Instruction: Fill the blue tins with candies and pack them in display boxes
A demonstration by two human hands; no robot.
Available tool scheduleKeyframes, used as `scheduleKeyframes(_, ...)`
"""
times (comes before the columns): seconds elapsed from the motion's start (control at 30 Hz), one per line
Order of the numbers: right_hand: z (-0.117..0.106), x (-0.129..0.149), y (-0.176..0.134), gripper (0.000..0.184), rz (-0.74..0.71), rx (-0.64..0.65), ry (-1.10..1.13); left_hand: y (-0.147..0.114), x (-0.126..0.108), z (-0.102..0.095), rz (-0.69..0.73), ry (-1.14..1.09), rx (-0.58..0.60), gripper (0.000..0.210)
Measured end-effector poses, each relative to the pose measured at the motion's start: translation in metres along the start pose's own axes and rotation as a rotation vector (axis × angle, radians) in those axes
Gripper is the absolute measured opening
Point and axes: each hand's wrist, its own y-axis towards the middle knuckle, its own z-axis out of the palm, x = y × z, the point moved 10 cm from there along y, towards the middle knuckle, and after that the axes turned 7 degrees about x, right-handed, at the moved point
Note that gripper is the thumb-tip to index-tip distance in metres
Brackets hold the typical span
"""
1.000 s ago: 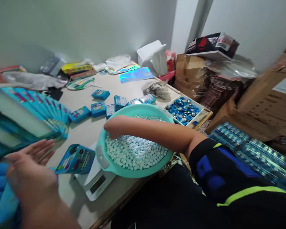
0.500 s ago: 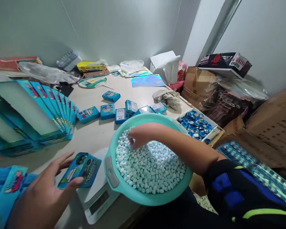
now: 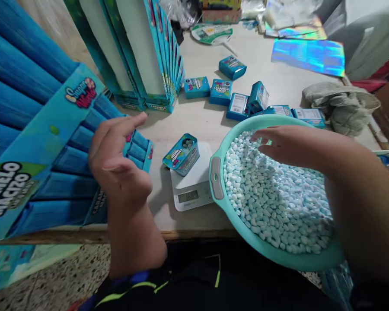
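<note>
A blue candy tin [image 3: 180, 156] sits on a white kitchen scale [image 3: 189, 185], with small pieces showing at one end of its top. My left hand [image 3: 119, 160] is to the left of the tin, apart from it, fingers stretched and thumb loose, in front of a display box of blue packs [image 3: 29, 142]. Over a turquoise basin [image 3: 246, 226] full of pale mint candies [image 3: 278, 207], my right hand [image 3: 275, 140] has its fingertips at the candies' surface, thumb and fingers apart. Whether those fingertips touch candies is unclear.
Several blue tins [image 3: 220, 91] lie behind the scale and basin. Folded display cartons [image 3: 142, 56] stand at the back left. A grey cloth [image 3: 340, 106], a shiny holographic sheet [image 3: 307, 56] and a green-white hand fan [image 3: 210, 34] lie farther back.
My view has swung left and down. My left hand has moved off the tin, which rests on the scale. My right hand stays over the candies, its fingers now less curled.
</note>
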Motion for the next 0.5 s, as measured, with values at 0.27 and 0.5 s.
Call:
scheduleKeyframes(0.27, -0.006, 0.008, -0.013, 0.052, -0.004, 0.041, -0.031, -0.003, -0.011, 0.001, 0.017, 0.0, 0.048, 0.087)
scheduleKeyframes(0.5, -0.007, 0.007, -0.012, 0.046, 0.087, 0.063, -0.069, -0.001, 0.005, 0.015, -0.145, -0.071, 0.258, 0.074)
